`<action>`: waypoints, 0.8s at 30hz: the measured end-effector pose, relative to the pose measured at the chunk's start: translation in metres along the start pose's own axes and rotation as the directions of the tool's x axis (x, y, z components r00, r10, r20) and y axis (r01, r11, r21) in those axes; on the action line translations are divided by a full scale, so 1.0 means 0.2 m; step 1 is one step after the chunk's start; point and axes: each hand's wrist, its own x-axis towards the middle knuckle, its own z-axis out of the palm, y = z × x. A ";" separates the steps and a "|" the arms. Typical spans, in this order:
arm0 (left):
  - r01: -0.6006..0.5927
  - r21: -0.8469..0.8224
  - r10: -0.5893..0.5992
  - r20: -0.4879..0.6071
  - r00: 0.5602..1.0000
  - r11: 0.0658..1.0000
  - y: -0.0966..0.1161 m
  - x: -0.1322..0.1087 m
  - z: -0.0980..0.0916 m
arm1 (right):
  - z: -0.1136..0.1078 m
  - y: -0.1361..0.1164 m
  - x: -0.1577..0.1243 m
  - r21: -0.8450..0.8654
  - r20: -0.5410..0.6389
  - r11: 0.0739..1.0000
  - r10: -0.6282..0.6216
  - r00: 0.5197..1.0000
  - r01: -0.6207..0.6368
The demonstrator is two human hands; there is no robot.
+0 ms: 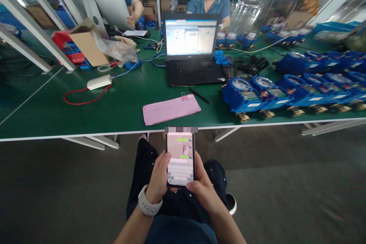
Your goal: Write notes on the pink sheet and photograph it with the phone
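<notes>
Between my two hands, above my lap, is a smartphone point(180, 173) with a chat and an on-screen keyboard lit up. My left hand point(159, 177) wraps its left side, the thumb along the screen's edge; a white watch band circles that wrist. My right hand point(203, 185) grips the right side, its thumb at the lower right corner of the screen. Most of the fingers are hidden behind the phone. Just beyond it, on the table, lies a pink paper booklet point(171, 110) with a red binder clip point(184, 97). A black pen point(200, 96) rests beside the booklet.
An open laptop point(190, 66) stands on the green table point(122, 110). Several blue meters point(247, 97) with brass fittings line the right side. At left are a white box with a red cable point(99, 82) and a cardboard box point(87, 44). A person point(210, 4) sits opposite.
</notes>
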 end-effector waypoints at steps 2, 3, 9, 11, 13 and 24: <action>-0.005 0.047 0.003 0.046 0.999 0.999 0.01 -0.01 0.00 | 0.00 -0.01 0.00 -0.022 0.003 1.000 -0.015 1.000 0.015; -0.019 0.060 0.015 0.072 0.997 0.998 0.01 -0.02 0.01 | 0.01 -0.01 -0.01 -0.039 0.016 0.999 -0.022 1.000 0.022; -0.074 -0.112 0.083 0.078 0.993 0.991 0.06 -0.04 0.02 | 0.06 -0.04 -0.02 -0.055 0.068 0.998 0.002 0.998 0.002; 0.015 -0.196 0.006 0.102 0.995 0.981 0.08 -0.03 0.03 | 0.08 -0.04 -0.01 -0.011 0.042 0.999 0.035 0.999 -0.035; 0.153 -0.249 -0.114 0.162 0.980 0.956 0.11 0.00 0.04 | 0.08 -0.03 0.01 0.055 0.016 0.996 0.066 0.998 -0.067; 0.356 -0.465 -0.194 0.361 0.912 0.811 0.16 0.36 0.18 | -0.11 -0.16 0.40 -0.120 -0.014 0.993 -0.004 1.000 0.002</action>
